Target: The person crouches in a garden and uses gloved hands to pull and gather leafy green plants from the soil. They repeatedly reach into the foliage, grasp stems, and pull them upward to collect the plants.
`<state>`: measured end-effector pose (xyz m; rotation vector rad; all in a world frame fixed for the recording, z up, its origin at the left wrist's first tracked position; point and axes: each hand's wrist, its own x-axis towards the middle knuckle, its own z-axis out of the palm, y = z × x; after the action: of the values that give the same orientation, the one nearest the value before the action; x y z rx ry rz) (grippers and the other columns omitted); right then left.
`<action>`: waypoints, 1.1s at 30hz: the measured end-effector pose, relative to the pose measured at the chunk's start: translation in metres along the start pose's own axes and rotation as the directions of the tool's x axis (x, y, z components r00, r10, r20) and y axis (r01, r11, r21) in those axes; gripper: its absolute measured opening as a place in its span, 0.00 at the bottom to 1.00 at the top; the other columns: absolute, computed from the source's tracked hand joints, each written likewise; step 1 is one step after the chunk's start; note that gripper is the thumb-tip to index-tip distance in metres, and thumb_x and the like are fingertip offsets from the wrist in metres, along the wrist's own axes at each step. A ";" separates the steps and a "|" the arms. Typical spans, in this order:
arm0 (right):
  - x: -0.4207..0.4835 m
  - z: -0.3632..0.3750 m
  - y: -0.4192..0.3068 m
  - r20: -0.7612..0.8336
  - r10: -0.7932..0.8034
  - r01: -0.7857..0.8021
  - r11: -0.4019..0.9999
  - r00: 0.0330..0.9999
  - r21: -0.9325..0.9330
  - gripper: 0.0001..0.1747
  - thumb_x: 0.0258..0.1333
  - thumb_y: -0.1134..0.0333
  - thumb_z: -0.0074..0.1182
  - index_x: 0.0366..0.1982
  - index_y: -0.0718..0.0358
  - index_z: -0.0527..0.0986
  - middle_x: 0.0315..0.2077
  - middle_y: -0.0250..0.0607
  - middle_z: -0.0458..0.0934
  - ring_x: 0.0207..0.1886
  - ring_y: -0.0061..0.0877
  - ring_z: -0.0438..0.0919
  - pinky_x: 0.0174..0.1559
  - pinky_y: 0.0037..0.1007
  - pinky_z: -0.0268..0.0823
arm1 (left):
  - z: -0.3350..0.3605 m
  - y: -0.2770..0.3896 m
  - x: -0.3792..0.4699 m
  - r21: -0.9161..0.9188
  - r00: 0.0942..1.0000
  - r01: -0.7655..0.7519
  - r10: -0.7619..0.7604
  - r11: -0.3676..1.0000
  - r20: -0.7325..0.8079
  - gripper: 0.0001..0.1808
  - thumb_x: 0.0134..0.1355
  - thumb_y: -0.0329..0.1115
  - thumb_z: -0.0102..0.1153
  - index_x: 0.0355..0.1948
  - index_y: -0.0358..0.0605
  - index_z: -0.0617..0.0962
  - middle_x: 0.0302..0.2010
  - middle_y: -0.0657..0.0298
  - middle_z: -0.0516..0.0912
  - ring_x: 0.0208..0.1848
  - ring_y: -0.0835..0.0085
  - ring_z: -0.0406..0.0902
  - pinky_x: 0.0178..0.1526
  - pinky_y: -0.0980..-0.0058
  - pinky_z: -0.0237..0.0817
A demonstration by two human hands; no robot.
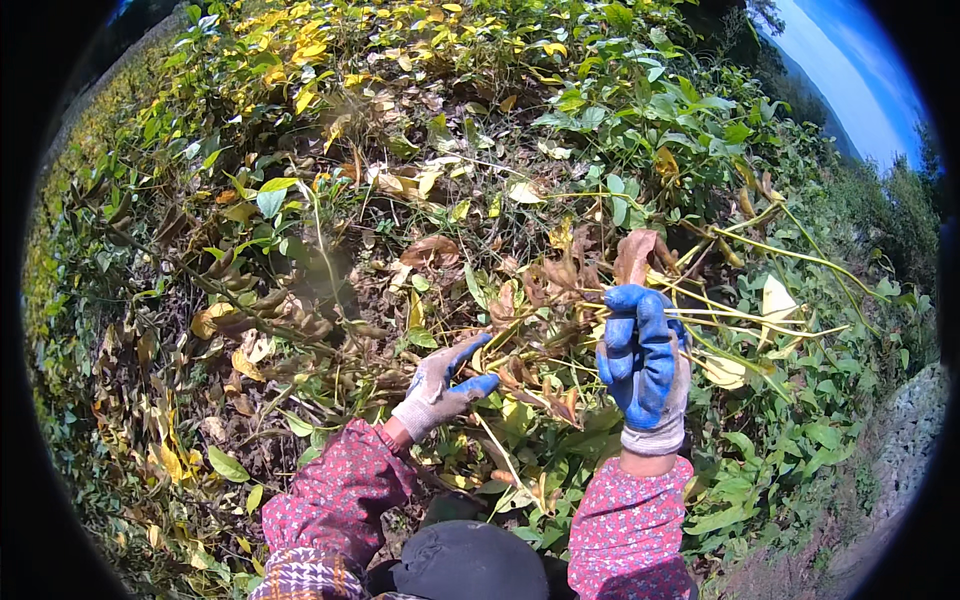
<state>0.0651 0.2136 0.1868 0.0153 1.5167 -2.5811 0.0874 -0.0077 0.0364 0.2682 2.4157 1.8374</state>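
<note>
Both my hands wear pale knit gloves with blue coated palms and fingers. A loose bundle of bean stalks (551, 337), with brown dry leaves and pods, lies across between them. My right hand (645, 356), palm towards me, has its fingers curled around the bundle's stems. Bare yellow-green stem ends (750, 311) stick out past it to the right. My left hand (442, 382) is at the bundle's left end, thumb and forefinger spread around the stalks; its other fingers are hidden. Below the bundle hangs a thin stem with a few pods (544, 495).
Pod-laden stalks (262, 307) lean at left over dry leaf litter. Yellowing plants (300, 52) grow ahead and dense green foliage (645, 97) at upper right. A grey stony strip (907, 442) runs along the right edge. A dark rounded thing (472, 562) is at bottom centre.
</note>
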 end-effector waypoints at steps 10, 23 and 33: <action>-0.057 -0.008 -0.058 -0.017 -0.500 0.490 0.855 0.866 -0.172 0.23 0.61 0.55 0.54 0.22 0.69 0.75 0.10 0.38 0.71 0.08 0.19 0.65 0.10 0.21 0.54 | 0.007 0.050 0.082 -0.262 0.862 0.190 -0.033 0.946 0.506 0.49 0.50 0.42 0.71 0.68 0.38 0.57 0.64 0.51 0.67 0.63 0.67 0.67 0.63 0.70 0.59; -0.046 -0.054 -0.031 0.088 0.199 -0.031 0.527 0.976 -0.850 0.16 0.50 0.59 0.65 0.28 0.66 0.75 0.25 0.33 0.74 0.27 0.18 0.72 0.30 0.23 0.66 | -0.003 0.060 0.078 -0.219 0.968 0.167 -0.117 0.961 0.223 0.16 0.52 0.28 0.67 0.43 0.39 0.81 0.36 0.71 0.83 0.37 0.87 0.72 0.43 0.81 0.67; -0.001 -0.025 -0.010 -0.334 -0.119 0.028 0.964 0.935 -0.265 0.14 0.62 0.61 0.53 0.36 0.67 0.77 0.28 0.36 0.82 0.20 0.17 0.77 0.23 0.20 0.70 | -0.004 0.056 0.066 -0.131 0.986 0.093 -0.073 0.987 0.147 0.21 0.46 0.33 0.72 0.41 0.40 0.79 0.32 0.71 0.81 0.33 0.85 0.71 0.39 0.80 0.66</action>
<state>0.0629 0.2402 0.1829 0.4146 2.0008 -2.5132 0.0267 0.0163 0.0936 0.2717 2.1628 1.8696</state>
